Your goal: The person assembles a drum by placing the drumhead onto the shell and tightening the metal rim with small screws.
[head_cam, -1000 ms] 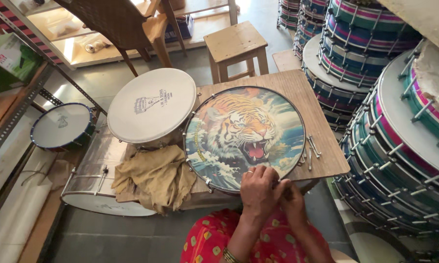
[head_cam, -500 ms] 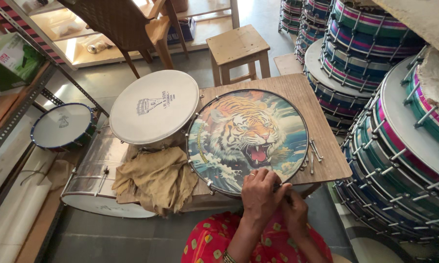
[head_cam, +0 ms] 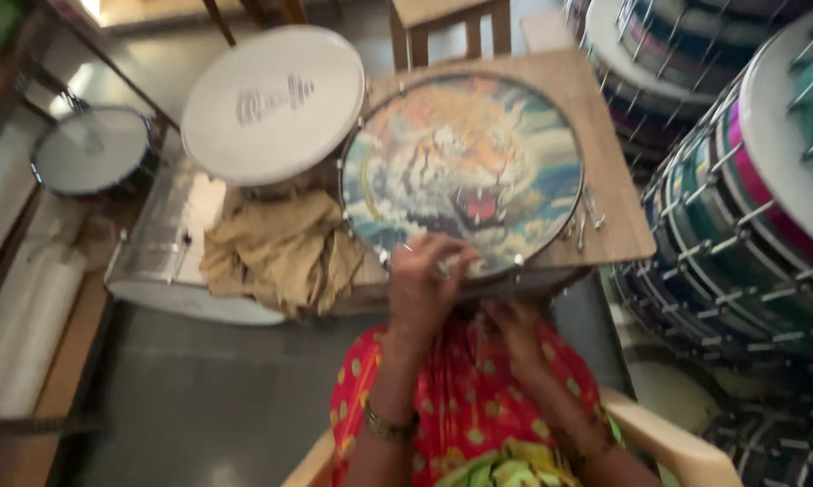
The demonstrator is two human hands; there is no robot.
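Two hands on round, glossy tiger drumhead

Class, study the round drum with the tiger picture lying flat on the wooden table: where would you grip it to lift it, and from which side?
Probably grip the round tiger-picture drum by its metal rim, at the near edge overhanging the wooden table. The left hand already rests on that edge, with the right hand just below it. The flat head offers no hold, and stacked drums crowd the right side.

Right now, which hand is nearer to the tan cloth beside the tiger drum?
Left. The left hand rests on the tiger drum's near rim, just right of the tan cloth; the right hand sits lower, farther right.
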